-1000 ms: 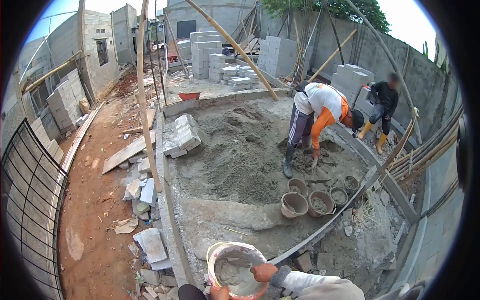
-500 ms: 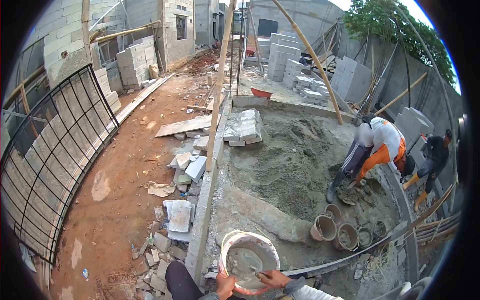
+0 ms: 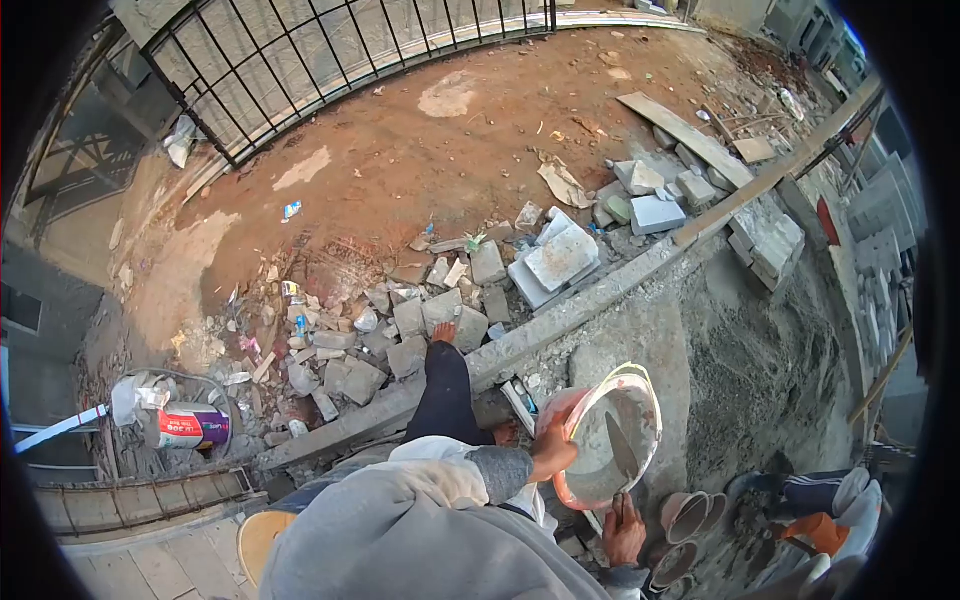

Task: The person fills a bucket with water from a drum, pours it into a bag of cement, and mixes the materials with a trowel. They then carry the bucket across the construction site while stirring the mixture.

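Note:
A reddish, mortar-smeared bucket [image 3: 563,408] tilts in front of my body, with grey residue on its inside wall. My left hand [image 3: 553,452] is closed on the near-left side of its rim. Inside the bucket lies the pointed metal blade of a trowel [image 3: 622,448]. My right hand [image 3: 624,535] is closed at the bucket's lower edge, its fingers around the trowel's handle end. How much mortar the bucket holds cannot be made out.
A low concrete curb [image 3: 545,335] runs diagonally past my bare foot [image 3: 444,331]. Broken blocks [image 3: 408,318] line its far side, with a metal grille [image 3: 330,50] beyond. More buckets [image 3: 686,517] and a bent-over co-worker [image 3: 825,530] are at the right, near the grey sand pile [image 3: 765,370].
My view has swung left and down, so the curb and rubble now cross the middle. The bucket is tipped more sideways, and the trowel blade now shows inside it.

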Demonstrator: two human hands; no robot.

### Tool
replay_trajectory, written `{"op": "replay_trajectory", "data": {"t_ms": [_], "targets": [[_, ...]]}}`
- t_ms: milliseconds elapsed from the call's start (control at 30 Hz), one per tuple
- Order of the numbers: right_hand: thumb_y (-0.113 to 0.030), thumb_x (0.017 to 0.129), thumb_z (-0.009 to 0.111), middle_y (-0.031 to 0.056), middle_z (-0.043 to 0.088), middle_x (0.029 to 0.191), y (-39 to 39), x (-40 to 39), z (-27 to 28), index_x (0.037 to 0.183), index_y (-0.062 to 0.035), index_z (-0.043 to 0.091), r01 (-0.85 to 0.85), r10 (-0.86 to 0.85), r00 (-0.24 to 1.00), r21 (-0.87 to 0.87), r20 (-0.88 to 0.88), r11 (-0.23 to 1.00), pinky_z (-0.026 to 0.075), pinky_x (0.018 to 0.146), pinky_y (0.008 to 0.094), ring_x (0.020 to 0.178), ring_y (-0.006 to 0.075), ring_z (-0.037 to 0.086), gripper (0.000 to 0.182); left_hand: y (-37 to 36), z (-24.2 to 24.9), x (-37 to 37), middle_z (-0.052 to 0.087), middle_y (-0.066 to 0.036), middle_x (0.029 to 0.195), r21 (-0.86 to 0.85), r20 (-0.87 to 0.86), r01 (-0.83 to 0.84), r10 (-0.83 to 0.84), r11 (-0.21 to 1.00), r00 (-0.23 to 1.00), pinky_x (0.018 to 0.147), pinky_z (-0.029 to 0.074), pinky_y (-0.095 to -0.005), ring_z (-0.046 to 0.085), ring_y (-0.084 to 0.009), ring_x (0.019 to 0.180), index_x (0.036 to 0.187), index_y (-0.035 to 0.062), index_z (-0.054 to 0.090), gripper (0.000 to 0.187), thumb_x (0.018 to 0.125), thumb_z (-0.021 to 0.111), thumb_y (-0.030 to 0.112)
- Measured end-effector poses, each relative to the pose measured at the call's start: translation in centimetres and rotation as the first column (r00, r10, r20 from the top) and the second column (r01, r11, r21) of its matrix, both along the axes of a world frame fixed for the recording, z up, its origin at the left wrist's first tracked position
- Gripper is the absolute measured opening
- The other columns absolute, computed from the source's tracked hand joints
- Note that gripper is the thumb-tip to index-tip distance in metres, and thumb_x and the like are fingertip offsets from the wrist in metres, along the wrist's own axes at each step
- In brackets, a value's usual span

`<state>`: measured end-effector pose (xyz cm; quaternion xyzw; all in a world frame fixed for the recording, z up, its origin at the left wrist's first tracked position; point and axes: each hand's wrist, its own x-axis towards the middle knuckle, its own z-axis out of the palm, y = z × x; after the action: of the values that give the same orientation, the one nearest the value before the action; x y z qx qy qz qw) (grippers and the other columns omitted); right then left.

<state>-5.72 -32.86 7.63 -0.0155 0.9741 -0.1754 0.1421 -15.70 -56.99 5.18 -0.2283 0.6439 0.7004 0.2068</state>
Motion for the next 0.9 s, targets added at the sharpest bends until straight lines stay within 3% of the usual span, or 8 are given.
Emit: {"op": "replay_trajectory", "data": {"t_ms": [100, 200, 333, 433, 533, 667, 800, 900], "targets": [[-0.020, 0.084, 0.059, 0.0128, 0.066, 0.115, -0.3, -2.2, -0.4, 0.118, -0.0073, 0.062, -0.035, 0.001, 0.978, 0.159, 0.208, 0.987, 0.051, 0.077, 0.0480, 0.089, 0.0373, 0.064, 0.036, -1.4, 0.9, -0.8, 0.044, -0.014, 0.143, 0.009, 0.007, -0.049, 0.049, 0.999, 0.999, 0.111, 0.028, -0.0342, 0.036, -0.0292, 0.137, 0.146, 0.0093, 0.036, 0.078, 0.071, 0.049, -0.007], [-0.022, 0.083, 0.059, 0.0179, 0.066, 0.108, -2.5, -4.7, 0.6, 0.118, -0.0081, 0.062, -0.164, 0.165, 0.986, 0.028, -0.027, 0.986, 0.051, 0.076, 0.0486, 0.086, 0.0381, 0.064, 0.038, -3.0, 0.5, -2.4, 0.044, -0.014, 0.143, 0.011, -0.009, -0.084, 0.084, 0.996, 0.996, 0.111, 0.029, -0.0349, 0.037, -0.0299, 0.137, 0.146, 0.0090, 0.036, 0.078, 0.071, 0.049, -0.007], [-0.022, 0.082, 0.059, 0.0178, 0.066, 0.097, -3.8, -8.4, -0.2, 0.122, -0.0096, 0.060, -0.070, 0.038, 0.985, 0.188, 0.168, 0.980, 0.052, 0.073, 0.0477, 0.084, 0.0377, 0.064, 0.041, -5.3, -3.3, -4.7, 0.043, -0.014, 0.144, 0.097, -0.089, -0.112, 0.121, 0.989, 0.989, 0.111, 0.029, -0.0338, 0.037, -0.0291, 0.137, 0.146, 0.0071, 0.037, 0.078, 0.070, 0.050, -0.007], [-0.020, 0.082, 0.059, 0.0176, 0.066, 0.096, -7.0, -11.2, 0.6, 0.118, -0.0100, 0.061, -0.102, 0.102, 0.995, 0.091, 0.005, 0.991, 0.052, 0.070, 0.0478, 0.082, 0.0371, 0.064, 0.037, -8.9, -1.6, -7.6, 0.042, -0.013, 0.145, 0.097, -0.087, -0.139, 0.148, 0.986, 0.985, 0.111, 0.027, -0.0318, 0.035, -0.0279, 0.138, 0.145, 0.0047, 0.036, 0.077, 0.070, 0.050, -0.008], [-0.019, 0.081, 0.059, 0.0205, 0.065, 0.088, -13.2, -14.9, 2.3, 0.111, -0.0102, 0.061, -0.104, 0.102, 0.986, -0.008, -0.129, 0.995, 0.052, 0.068, 0.0493, 0.076, 0.0384, 0.065, 0.031, -12.5, -4.8, -10.4, 0.054, -0.014, 0.131, 0.102, -0.062, -0.219, 0.226, 0.970, 0.972, 0.103, 0.038, -0.0316, 0.050, -0.0264, 0.124, 0.141, 0.0006, 0.041, 0.072, 0.070, 0.051, -0.009], [-0.019, 0.083, 0.056, 0.0213, 0.064, 0.085, -23.6, -22.6, 2.6, 0.102, -0.0090, 0.061, -0.061, 0.063, 0.998, 0.275, 0.001, 0.959, 0.053, 0.065, 0.0492, 0.077, 0.0374, 0.066, 0.022, -21.7, -4.6, -15.2, 0.062, -0.013, 0.117, 0.208, 0.094, -0.161, 0.145, 0.965, 0.985, 0.086, 0.049, -0.0294, 0.062, -0.0211, 0.103, 0.130, -0.0036, 0.050, 0.061, 0.070, 0.049, -0.012], [-0.016, 0.081, 0.056, 0.0146, 0.067, 0.073, -36.5, -31.9, -1.8, 0.089, -0.0068, 0.065, 0.009, 0.059, 0.982, 0.353, -0.181, 0.935, 0.055, 0.058, 0.0443, 0.070, 0.0315, 0.069, 0.015, -32.7, -2.6, -19.5, 0.058, -0.012, 0.121, 0.264, -0.128, -0.193, 0.233, 0.945, 0.964, 0.090, 0.046, -0.0302, 0.060, -0.0214, 0.105, 0.129, -0.0052, 0.046, 0.067, 0.063, 0.047, -0.016], [-0.015, 0.078, 0.058, 0.0139, 0.071, 0.082, -46.0, -37.1, -4.2, 0.084, -0.0065, 0.070, -0.282, 0.285, 0.958, 0.260, 0.027, 0.924, 0.056, 0.066, 0.0439, 0.079, 0.0308, 0.070, 0.015, -42.1, -4.6, -23.2, 0.057, -0.013, 0.115, 0.126, -0.032, -0.252, 0.258, 0.959, 0.966, 0.088, 0.047, -0.0348, 0.060, -0.0251, 0.099, 0.117, -0.0047, 0.048, 0.060, 0.058, 0.051, -0.014]]}}
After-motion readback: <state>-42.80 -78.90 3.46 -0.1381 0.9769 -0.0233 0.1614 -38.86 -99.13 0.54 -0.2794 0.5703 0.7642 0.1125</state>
